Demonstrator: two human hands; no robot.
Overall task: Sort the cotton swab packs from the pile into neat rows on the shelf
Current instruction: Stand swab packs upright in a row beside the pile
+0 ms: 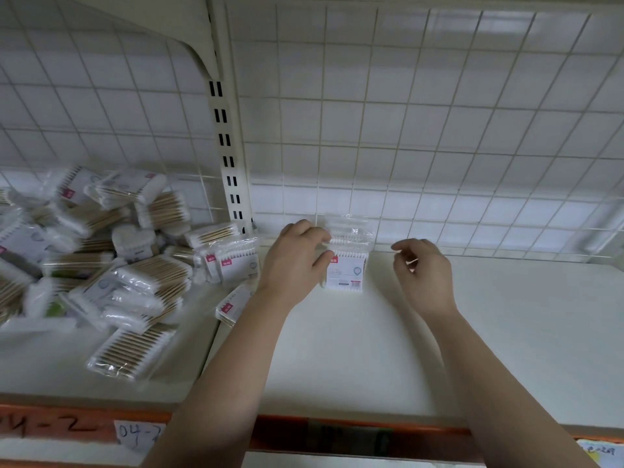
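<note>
Left hand: the left hand (295, 261) reaches to the back of the shelf (472, 332), its fingers curled over the top left corner and its thumb against the left edge of a cotton swab pack (349, 268), gripping it.

Right hand: the right hand (423, 271) hovers just beside the pack's right side, clear of it, its fingers loosely curled and holding nothing.

Pack: it stands upright on the shelf, its printed face with a red tag turned forward and its clear top against the wire grid (405, 130) behind.

Pile: the pile (101, 258) of packs, white-tipped with pale wooden sticks, lies heaped on the left bay of the shelf, well apart from the right hand. One loose pack (233, 302) lies at the seam between the two bays, beside the left wrist. Another flat pack (131, 352) lies in front of the heap.

Surroundings: a slotted post (229, 146) rises between the bays, and an orange rail (422, 434) runs along the shelf's front edge with a handwritten paper label (138, 434) on it.

Hard to make out: the pile is blurred and cut off at the left edge of the view. Whether a second pack stands behind the held one cannot be told. The left palm and both elbows are out of sight, and the label's writing is only partly legible.
</note>
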